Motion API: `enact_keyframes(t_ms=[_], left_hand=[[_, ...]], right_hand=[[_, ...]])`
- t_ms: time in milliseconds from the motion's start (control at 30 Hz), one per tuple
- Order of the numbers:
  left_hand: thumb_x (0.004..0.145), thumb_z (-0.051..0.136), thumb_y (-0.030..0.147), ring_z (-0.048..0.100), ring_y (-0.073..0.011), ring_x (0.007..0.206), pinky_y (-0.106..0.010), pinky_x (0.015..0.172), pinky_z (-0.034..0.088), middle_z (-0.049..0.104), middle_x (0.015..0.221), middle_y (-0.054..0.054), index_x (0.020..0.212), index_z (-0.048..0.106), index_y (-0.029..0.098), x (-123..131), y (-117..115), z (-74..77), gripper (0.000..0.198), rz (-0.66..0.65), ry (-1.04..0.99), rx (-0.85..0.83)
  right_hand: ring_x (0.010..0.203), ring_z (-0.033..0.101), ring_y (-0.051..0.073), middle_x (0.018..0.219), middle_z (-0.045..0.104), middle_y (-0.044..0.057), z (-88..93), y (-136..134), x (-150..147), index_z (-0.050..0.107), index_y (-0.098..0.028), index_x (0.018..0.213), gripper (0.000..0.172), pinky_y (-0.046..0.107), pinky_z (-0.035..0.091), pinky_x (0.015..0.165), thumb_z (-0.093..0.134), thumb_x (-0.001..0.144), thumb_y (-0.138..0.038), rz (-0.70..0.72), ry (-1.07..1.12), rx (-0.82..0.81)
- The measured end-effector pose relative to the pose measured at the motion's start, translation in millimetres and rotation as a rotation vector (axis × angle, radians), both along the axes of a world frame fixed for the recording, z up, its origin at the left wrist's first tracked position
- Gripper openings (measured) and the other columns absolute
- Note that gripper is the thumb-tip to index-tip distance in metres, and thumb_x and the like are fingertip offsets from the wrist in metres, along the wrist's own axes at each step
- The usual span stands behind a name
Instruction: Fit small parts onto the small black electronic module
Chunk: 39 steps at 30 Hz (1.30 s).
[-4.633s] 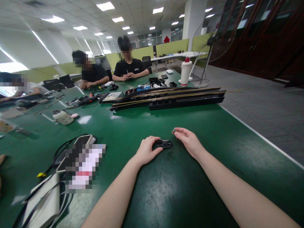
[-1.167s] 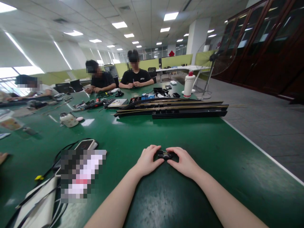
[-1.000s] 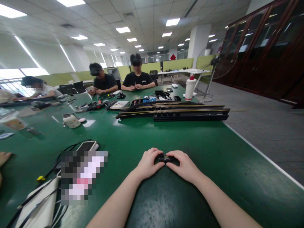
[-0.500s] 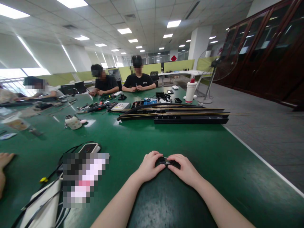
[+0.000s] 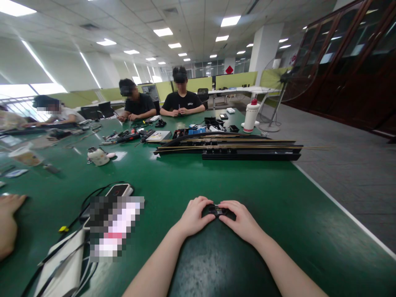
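Observation:
A small black part rests on the green table right in front of me, mostly hidden between my two hands. My left hand curls around its left end with the thumb pressed on it. My right hand closes on its right end, fingertips pinching the top. Both hands rest on the table surface and nearly touch each other.
A long stack of black rails with thin brass rods lies across the table further back. A white bottle stands behind it. A phone with cables lies to my left. Another person's hand shows at the left edge; several people sit at the far end.
4.6 s ago my right hand held a small piece apart from the black part; it then came onto the part. In the last second both hands stay closed on it with only slight shifts.

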<state>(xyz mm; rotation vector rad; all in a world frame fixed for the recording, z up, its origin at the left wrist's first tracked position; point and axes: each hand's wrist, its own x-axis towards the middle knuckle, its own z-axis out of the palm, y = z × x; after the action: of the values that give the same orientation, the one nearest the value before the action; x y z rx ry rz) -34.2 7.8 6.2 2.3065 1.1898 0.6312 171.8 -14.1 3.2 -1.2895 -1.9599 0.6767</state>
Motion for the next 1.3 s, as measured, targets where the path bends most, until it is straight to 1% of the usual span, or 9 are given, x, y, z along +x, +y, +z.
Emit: enact_keyframes(t_ms=[100, 233, 367, 467, 600, 800, 1000, 1167, 1300], left_hand=[[0.079, 0.064, 0.033, 0.051, -0.0227, 0.103, -0.036, 0.091, 0.039, 0.057, 0.11, -0.006, 0.113, 0.056, 0.023, 0.5, 1.1, -1.4, 0.036, 0.007, 0.0, 0.009], [0.077, 0.067, 0.037, 0.051, -0.0227, 0.103, -0.036, 0.09, 0.039, 0.058, 0.11, -0.005, 0.116, 0.053, 0.024, 0.6, 3.2, -4.6, 0.044, 0.002, 0.001, 0.011], [0.077, 0.068, 0.033, 0.052, -0.0216, 0.102, -0.035, 0.088, 0.039, 0.059, 0.107, -0.004, 0.112, 0.055, 0.023, 2.1, 4.0, -4.7, 0.039, -0.009, 0.017, 0.013], [0.077, 0.067, 0.032, 0.052, -0.0221, 0.103, -0.035, 0.089, 0.039, 0.059, 0.108, -0.004, 0.112, 0.055, 0.023, 4.0, 3.9, -3.0, 0.039, 0.008, 0.03, 0.002], [0.078, 0.065, 0.032, 0.052, -0.0232, 0.104, -0.037, 0.089, 0.039, 0.059, 0.11, -0.005, 0.115, 0.054, 0.023, 5.0, 3.4, -1.8, 0.039, 0.015, 0.029, -0.007], [0.079, 0.064, 0.032, 0.051, -0.024, 0.105, -0.038, 0.09, 0.038, 0.059, 0.111, -0.006, 0.116, 0.054, 0.024, 4.5, 2.1, -1.8, 0.039, 0.028, 0.023, -0.017], [0.079, 0.064, 0.033, 0.052, -0.023, 0.103, -0.036, 0.09, 0.038, 0.059, 0.109, -0.004, 0.116, 0.054, 0.024, 2.7, 1.0, -1.5, 0.039, 0.036, 0.027, -0.013], [0.079, 0.063, 0.032, 0.051, -0.0229, 0.105, -0.037, 0.092, 0.037, 0.058, 0.11, -0.004, 0.117, 0.054, 0.024, 2.4, 0.1, -0.4, 0.039, 0.039, 0.027, -0.023], [0.079, 0.063, 0.032, 0.05, -0.0239, 0.106, -0.038, 0.093, 0.037, 0.058, 0.111, -0.005, 0.117, 0.054, 0.024, 2.9, 0.3, 0.0, 0.04, 0.043, 0.031, -0.033]], right_hand=[[0.105, 0.058, 0.025, 0.108, 0.067, 0.007, -0.9, 0.5, -0.2, 0.067, -0.026, 0.098, 0.024, 0.046, 0.041, 0.094, 0.065, 0.074, -0.024, -0.01, -0.014, 0.002], [0.105, 0.058, 0.025, 0.108, 0.067, 0.006, -3.4, 1.8, 0.3, 0.068, -0.027, 0.094, 0.02, 0.046, 0.041, 0.094, 0.065, 0.075, -0.024, -0.005, -0.026, 0.009], [0.106, 0.057, 0.024, 0.108, 0.067, 0.005, -3.3, 2.7, 1.4, 0.069, -0.028, 0.092, 0.019, 0.047, 0.04, 0.095, 0.065, 0.074, -0.023, -0.008, 0.003, 0.0], [0.105, 0.058, 0.023, 0.107, 0.067, 0.005, -2.3, 3.3, 2.7, 0.068, -0.027, 0.091, 0.017, 0.045, 0.041, 0.096, 0.064, 0.074, -0.023, -0.034, 0.096, -0.034], [0.104, 0.059, 0.023, 0.106, 0.067, 0.006, -2.0, 4.5, 5.4, 0.067, -0.024, 0.093, 0.02, 0.043, 0.042, 0.097, 0.062, 0.074, -0.028, -0.116, 0.267, -0.104], [0.098, 0.062, 0.023, 0.1, 0.069, 0.006, -5.6, 8.1, 9.1, 0.067, -0.022, 0.093, 0.024, 0.044, 0.043, 0.095, 0.064, 0.072, -0.034, -0.18, 0.393, -0.214], [0.092, 0.064, 0.023, 0.094, 0.07, 0.007, -9.9, 12.7, 10.2, 0.064, -0.021, 0.091, 0.033, 0.042, 0.046, 0.091, 0.07, 0.067, -0.042, -0.181, 0.592, -0.252], [0.09, 0.066, 0.023, 0.092, 0.071, 0.007, -4.7, 12.2, 12.1, 0.062, -0.021, 0.09, 0.04, 0.041, 0.049, 0.087, 0.072, 0.063, -0.048, -0.24, 0.685, -0.291], [0.091, 0.065, 0.024, 0.092, 0.071, 0.007, -5.9, 12.9, 14.4, 0.061, -0.021, 0.091, 0.042, 0.042, 0.048, 0.088, 0.073, 0.062, -0.049, -0.314, 0.748, -0.277]])
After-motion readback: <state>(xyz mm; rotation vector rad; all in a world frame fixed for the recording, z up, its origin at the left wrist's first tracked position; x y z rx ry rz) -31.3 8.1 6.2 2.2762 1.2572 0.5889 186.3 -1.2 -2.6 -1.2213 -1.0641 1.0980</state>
